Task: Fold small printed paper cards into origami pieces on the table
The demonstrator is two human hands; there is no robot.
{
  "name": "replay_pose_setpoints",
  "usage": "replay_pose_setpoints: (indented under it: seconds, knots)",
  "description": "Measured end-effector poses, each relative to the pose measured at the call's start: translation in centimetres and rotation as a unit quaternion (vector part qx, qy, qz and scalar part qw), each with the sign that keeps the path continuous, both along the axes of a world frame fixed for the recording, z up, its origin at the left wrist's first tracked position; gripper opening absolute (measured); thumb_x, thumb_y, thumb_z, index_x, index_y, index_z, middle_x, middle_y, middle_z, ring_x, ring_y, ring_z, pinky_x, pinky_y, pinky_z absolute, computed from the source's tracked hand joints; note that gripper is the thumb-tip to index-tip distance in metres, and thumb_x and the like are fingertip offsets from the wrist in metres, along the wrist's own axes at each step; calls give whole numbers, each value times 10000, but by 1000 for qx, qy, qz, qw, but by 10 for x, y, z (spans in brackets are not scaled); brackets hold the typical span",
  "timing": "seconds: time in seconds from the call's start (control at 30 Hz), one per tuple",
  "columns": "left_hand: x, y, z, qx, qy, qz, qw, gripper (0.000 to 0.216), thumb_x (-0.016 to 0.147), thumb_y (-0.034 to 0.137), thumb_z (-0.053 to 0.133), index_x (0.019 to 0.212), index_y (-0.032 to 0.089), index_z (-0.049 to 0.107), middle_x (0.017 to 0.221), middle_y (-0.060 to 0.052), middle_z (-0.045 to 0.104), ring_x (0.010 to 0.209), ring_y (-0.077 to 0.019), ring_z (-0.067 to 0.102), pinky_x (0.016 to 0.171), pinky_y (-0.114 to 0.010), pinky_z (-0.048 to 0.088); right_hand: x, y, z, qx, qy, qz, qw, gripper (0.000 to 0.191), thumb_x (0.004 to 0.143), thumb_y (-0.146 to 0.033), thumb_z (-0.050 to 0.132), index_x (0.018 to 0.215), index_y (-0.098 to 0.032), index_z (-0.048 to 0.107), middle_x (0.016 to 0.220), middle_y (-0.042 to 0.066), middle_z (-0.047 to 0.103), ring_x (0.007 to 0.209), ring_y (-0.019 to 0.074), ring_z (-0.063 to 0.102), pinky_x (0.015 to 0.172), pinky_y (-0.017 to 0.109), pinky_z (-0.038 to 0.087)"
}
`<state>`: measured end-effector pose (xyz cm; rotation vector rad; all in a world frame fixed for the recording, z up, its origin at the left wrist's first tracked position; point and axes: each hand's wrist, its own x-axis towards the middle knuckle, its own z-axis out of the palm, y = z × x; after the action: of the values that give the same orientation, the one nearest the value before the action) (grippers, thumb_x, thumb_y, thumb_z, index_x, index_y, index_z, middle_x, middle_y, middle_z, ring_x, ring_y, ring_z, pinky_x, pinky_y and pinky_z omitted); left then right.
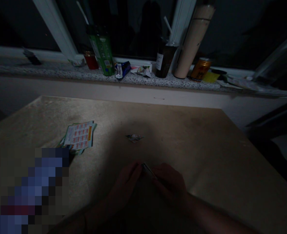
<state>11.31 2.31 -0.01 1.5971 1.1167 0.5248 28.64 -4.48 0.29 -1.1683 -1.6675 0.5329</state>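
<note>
Both hands rest low on a brown table [202, 143] in deep shadow. My left hand [125, 187] and my right hand [170, 183] meet with fingers pinched together on a small thin folded piece [148, 169], likely paper, held between them. A little beyond the hands lies a small crumpled folded paper shape [134, 137]. The fingertips are dark and hard to make out.
A stack of printed cards or sheets [78, 136] lies to the left. A stone window ledge [60, 70] behind carries a green bottle [102, 52], a red jar [91, 60], a dark cup with a straw [164, 58], a tall beige tube [194, 42] and a gold can [200, 69].
</note>
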Motion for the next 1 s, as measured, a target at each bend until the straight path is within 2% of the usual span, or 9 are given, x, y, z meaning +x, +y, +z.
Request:
replay_pose_setpoints:
  seconds: [0.1, 0.27, 0.4, 0.53, 0.73, 0.83, 0.93, 1.0]
  knots:
    - [1, 1, 4, 2, -48, -23, 999, 258, 914, 382, 421, 1054, 219, 563, 1048, -27, 628, 1020, -205, 551, 938, -318, 394, 0, 1, -2, 53, -25, 15, 998, 374, 850, -149, 566, 1206, -260, 548, 1087, 78, 661, 929, 187, 626, 768, 330, 514]
    - [2, 0, 4, 8, -63, -53, 997, 265, 915, 376, 427, 1067, 224, 582, 1054, -24, 638, 1017, -203, 562, 923, -301, 413, 0, 3, -5, 114, -46, 23, 992, 400, 825, -162, 604, 1206, -242, 509, 1185, 91, 610, 1071, 203, 567, 847, 360, 505]
    - [1, -2, 3, 17, -62, -65, 996, 297, 923, 367, 417, 1123, 231, 589, 1126, -27, 634, 1051, -208, 557, 945, -306, 402, 0, 3, -4, 104, -59, 32, 992, 372, 813, -195, 630, 1163, -244, 515, 1259, 96, 560, 1170, 232, 500, 916, 406, 475]
    - [3, -2, 2, 23, -79, -112, 990, 313, 944, 342, 384, 1181, 242, 562, 1175, -25, 615, 1071, -203, 552, 942, -299, 404, 2, 2, -5, 85, -63, 61, 993, 415, 800, -208, 651, 1178, -256, 487, 1344, 91, 482, 1252, 253, 418, 973, 439, 429]
    - [5, -2, 3, 54, -92, -124, 987, 274, 962, 298, 355, 1184, 246, 506, 1175, -29, 575, 1081, -190, 517, 954, -298, 374, 1, 4, -5, 65, -29, 84, 994, 379, 803, -239, 652, 1148, -270, 497, 1330, 76, 488, 1233, 243, 436, 975, 433, 420]
    - [5, -2, 6, 45, -96, -115, 988, 231, 959, 293, 365, 1154, 227, 468, 1089, -35, 569, 1000, -187, 526, 894, -303, 404, 1, 4, -6, 52, -18, 84, 995, 363, 803, -250, 652, 1137, -264, 509, 1308, 85, 491, 1222, 246, 442, 972, 436, 420]
    - [5, -2, 7, 33, -93, -110, 989, 155, 953, 313, 375, 1030, 206, 458, 921, -18, 534, 837, -168, 519, 770, -280, 440, 1, 2, -8, 33, -15, 84, 996, 355, 797, -240, 658, 1120, -257, 512, 1283, 88, 486, 1206, 241, 448, 970, 423, 421]
    - [5, -2, 7, 39, -95, -94, 990, 137, 938, 318, 410, 1015, 207, 433, 901, -12, 501, 811, -162, 497, 744, -272, 439, 1, 0, -8, 16, -12, 88, 996, 345, 793, -229, 662, 1103, -251, 513, 1270, 86, 478, 1194, 232, 452, 965, 401, 427]
